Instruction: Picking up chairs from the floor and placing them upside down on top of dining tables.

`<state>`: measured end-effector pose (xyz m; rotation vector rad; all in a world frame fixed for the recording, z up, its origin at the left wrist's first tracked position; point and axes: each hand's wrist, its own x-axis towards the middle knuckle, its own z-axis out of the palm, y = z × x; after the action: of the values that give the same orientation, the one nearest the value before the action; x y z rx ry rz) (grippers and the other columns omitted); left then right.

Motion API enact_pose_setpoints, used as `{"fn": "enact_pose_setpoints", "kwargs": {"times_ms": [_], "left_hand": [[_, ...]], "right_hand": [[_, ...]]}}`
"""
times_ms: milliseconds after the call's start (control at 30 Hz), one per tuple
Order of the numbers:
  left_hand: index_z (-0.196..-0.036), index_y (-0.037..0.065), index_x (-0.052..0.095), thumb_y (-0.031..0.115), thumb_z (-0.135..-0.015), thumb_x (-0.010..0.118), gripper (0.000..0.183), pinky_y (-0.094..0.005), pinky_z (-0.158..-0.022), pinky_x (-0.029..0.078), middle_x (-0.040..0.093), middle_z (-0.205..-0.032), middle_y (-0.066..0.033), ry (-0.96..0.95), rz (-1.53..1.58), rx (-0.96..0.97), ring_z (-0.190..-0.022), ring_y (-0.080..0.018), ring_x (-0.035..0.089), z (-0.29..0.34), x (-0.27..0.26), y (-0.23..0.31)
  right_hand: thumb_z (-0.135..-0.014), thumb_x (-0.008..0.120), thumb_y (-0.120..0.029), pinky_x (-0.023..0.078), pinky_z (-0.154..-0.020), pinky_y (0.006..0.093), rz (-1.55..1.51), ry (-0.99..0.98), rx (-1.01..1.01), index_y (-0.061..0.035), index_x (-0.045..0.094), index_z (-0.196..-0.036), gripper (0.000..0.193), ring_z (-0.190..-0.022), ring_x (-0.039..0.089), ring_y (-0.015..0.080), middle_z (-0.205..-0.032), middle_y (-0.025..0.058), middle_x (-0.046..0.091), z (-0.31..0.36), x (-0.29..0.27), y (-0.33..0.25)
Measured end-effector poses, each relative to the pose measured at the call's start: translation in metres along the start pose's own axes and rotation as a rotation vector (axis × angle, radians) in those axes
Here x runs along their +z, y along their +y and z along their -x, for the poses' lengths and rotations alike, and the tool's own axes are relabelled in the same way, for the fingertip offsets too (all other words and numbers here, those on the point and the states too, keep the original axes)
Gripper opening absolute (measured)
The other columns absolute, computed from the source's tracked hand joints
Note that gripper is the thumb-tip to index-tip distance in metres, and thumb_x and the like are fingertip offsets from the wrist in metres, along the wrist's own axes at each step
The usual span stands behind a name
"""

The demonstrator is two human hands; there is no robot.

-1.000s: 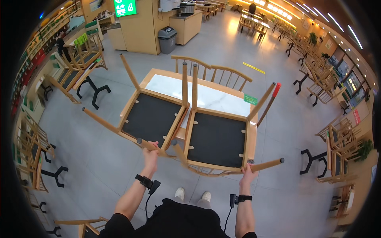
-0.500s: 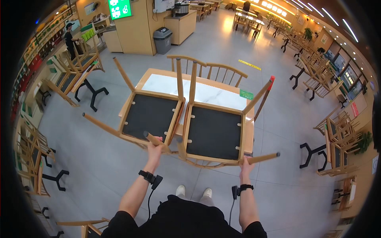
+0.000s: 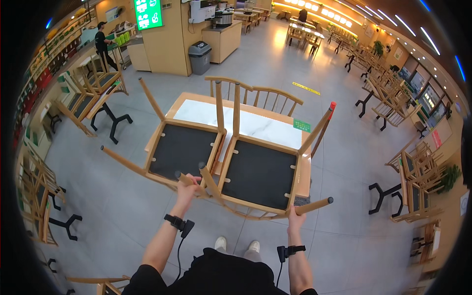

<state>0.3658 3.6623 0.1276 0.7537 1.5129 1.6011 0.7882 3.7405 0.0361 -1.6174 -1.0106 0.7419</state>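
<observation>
Two wooden chairs with black seat undersides rest upside down, side by side, on a wooden table [image 3: 196, 110] with a white marble-look inlay. My left hand [image 3: 188, 189] is wrapped round the near right leg of the left chair [image 3: 182, 150]. My right hand [image 3: 295, 219] grips the near right leg of the right chair [image 3: 259, 174], close to the seat corner. The right chair's near left leg [image 3: 210, 182] stands beside my left fingers. Both chair backs hang below the seats on my side and are partly hidden.
More chair backs [image 3: 275, 91] show behind the table's far edge. Tables with upturned chairs line the left [image 3: 101, 91] and right [image 3: 418, 177]. A grey bin [image 3: 200, 58] stands by a counter. A person in dark clothes [image 3: 102, 46] is at the far left.
The right chair has shifted slightly toward me and left, and its near legs have swung leftward, with my right hand following. The left chair has barely moved. The far-left person has stepped right.
</observation>
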Motion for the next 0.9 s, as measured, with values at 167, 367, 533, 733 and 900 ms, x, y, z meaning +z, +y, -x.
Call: {"fn": "enact_pose_setpoints", "kwargs": {"times_ms": [167, 367, 533, 733, 900], "left_hand": [[-0.078, 0.005, 0.052, -0.014, -0.064, 0.049, 0.023, -0.0344, -0.085, 0.046, 0.063, -0.099, -0.0109, -0.067, -0.116, -0.068, -0.103, -0.0217, 0.058, 0.008, -0.001, 0.011], [-0.077, 0.005, 0.051, -0.013, -0.065, 0.048, 0.022, -0.0333, -0.085, 0.046, 0.064, -0.103, -0.0116, -0.058, -0.109, -0.11, -0.099, -0.0201, 0.057, 0.005, 0.001, 0.024], [-0.073, 0.006, 0.049, -0.013, -0.059, 0.048, 0.024, -0.0286, -0.069, 0.042, 0.058, -0.085, -0.0058, 0.044, -0.046, 0.073, -0.083, -0.0153, 0.053, -0.01, 0.022, 0.011], [-0.069, 0.006, 0.05, -0.014, -0.062, 0.049, 0.022, -0.0243, -0.055, 0.034, 0.05, -0.071, 0.0001, -0.066, -0.083, -0.012, -0.067, -0.0097, 0.047, -0.021, 0.012, 0.021], [-0.07, 0.007, 0.051, -0.014, -0.063, 0.051, 0.021, -0.024, -0.059, 0.036, 0.051, -0.072, 0.0009, -0.222, -0.095, 0.039, -0.069, -0.0092, 0.049, -0.02, 0.007, 0.008]], "right_hand": [[-0.083, 0.077, -0.016, 0.042, -0.048, 0.0275, -0.088, 0.015, 0.002, -0.0031, 0.062, -0.091, 0.021, -0.06, 0.054, 0.0109, -0.078, 0.0036, 0.061, -0.047, -0.005, 0.017], [-0.082, 0.074, -0.016, 0.047, -0.053, 0.0281, -0.05, 0.005, 0.159, -0.0026, 0.065, -0.096, 0.021, -0.067, 0.059, 0.0133, -0.083, 0.0048, 0.063, -0.117, -0.005, 0.027], [-0.083, 0.074, -0.016, 0.05, -0.059, 0.0293, -0.022, 0.053, 0.127, -0.0014, 0.066, -0.1, 0.024, -0.073, 0.061, 0.0153, -0.088, 0.0063, 0.064, -0.122, -0.009, 0.054], [-0.084, 0.074, -0.017, 0.05, -0.061, 0.0293, -0.038, 0.057, 0.073, -0.0014, 0.065, -0.098, 0.023, -0.076, 0.061, 0.0155, -0.09, 0.0065, 0.064, -0.079, 0.001, 0.03], [-0.081, 0.077, -0.014, 0.05, -0.08, 0.0342, -0.067, 0.065, 0.203, 0.001, 0.063, -0.102, 0.03, -0.09, 0.063, 0.0205, -0.099, 0.0114, 0.067, -0.076, -0.007, 0.032]]}}
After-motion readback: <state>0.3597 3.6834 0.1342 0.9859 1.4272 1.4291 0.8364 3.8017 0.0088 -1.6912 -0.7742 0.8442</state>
